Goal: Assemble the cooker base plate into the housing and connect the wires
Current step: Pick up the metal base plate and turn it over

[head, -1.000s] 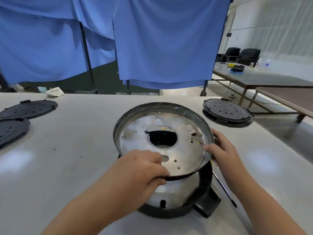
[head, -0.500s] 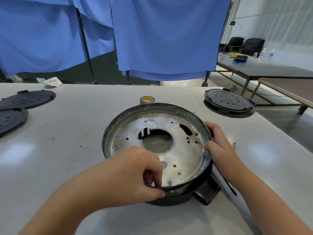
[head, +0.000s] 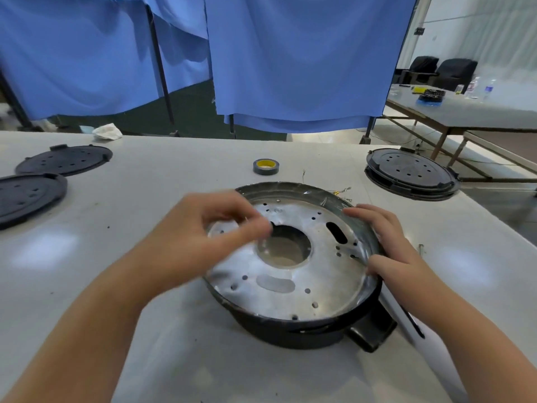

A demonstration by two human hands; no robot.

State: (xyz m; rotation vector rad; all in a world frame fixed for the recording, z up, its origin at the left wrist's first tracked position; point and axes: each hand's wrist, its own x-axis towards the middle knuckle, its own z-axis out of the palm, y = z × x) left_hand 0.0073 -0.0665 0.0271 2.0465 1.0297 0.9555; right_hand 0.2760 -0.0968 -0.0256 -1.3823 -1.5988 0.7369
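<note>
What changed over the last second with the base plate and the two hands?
The base plate dropped from tilted to seated in the black housing. The left hand let go of its near rim and lifted over the plate. The right hand stays on the right rim.

Bright, table (head: 174, 330) glare, left hand (head: 215, 225) motion-blurred, edges warped
</note>
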